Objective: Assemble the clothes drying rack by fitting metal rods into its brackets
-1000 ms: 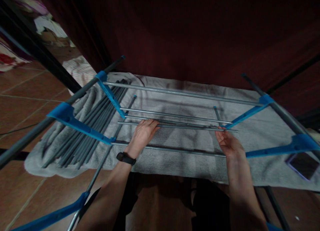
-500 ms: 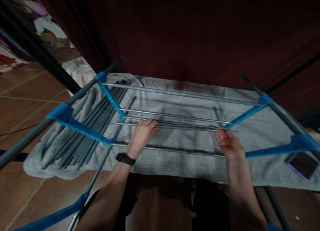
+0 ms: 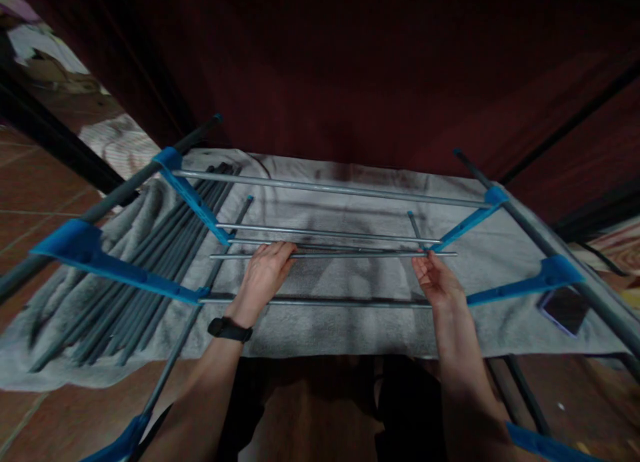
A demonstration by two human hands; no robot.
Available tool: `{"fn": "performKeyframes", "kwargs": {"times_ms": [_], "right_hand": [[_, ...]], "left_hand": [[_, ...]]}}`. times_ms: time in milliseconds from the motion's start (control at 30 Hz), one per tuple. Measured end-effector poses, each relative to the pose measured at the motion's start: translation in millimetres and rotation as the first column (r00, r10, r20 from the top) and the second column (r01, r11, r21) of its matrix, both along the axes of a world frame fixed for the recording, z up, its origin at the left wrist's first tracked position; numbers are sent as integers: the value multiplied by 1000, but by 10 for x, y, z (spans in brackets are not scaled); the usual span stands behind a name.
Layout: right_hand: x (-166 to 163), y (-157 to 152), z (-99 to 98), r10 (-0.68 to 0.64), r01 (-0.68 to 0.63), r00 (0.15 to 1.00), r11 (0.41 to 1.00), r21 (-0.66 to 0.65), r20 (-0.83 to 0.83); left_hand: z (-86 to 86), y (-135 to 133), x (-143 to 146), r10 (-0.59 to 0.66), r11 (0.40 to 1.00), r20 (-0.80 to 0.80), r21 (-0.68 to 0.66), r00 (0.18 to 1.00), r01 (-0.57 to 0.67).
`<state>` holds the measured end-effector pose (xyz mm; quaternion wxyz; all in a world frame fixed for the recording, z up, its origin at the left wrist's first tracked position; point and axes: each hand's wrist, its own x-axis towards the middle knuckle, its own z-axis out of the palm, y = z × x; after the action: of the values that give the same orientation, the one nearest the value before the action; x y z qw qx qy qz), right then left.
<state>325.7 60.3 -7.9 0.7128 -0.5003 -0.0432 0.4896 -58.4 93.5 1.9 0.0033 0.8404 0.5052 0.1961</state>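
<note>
A thin grey metal tube [image 3: 350, 255] lies crosswise inside a rack frame of grey tubes and blue plastic brackets. My left hand [image 3: 269, 265], with a black band on its wrist, is closed over the tube left of its middle. Near the tube's right end, my right hand [image 3: 436, 275] pinches it between thumb and fingers, palm turned up. Just behind run fixed crossbars, one of them a thin rod [image 3: 330, 233] joining the left blue bracket [image 3: 195, 205] and the right blue bracket [image 3: 465, 227]. A front crossbar [image 3: 345, 303] passes nearer to me, beneath my left wrist.
Several loose grey tubes [image 3: 165, 269] lie side by side on a grey blanket [image 3: 350, 335] at the left. A dark phone [image 3: 565, 310] rests on the blanket at the right. Behind the rack hangs a dark red curtain [image 3: 340, 82]. Long side rails [image 3: 530, 222] slope along both sides.
The whole view has shifted, so the rack and both hands appear farther left. Both hands keep their hold on the tube, which has barely moved against the rack.
</note>
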Motion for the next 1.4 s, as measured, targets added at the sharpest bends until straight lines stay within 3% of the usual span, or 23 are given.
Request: {"fn": "performKeyframes", "kwargs": {"times_ms": [300, 1400], "right_hand": [[-50, 14, 15, -7, -11, 996, 982, 188, 90], [-282, 227, 221, -39, 12, 995, 964, 265, 97]], "left_hand": [[-71, 48, -62, -16, 1000, -6, 2, 1000, 17], [-191, 94, -218, -30, 993, -13, -116, 999, 28]]}}
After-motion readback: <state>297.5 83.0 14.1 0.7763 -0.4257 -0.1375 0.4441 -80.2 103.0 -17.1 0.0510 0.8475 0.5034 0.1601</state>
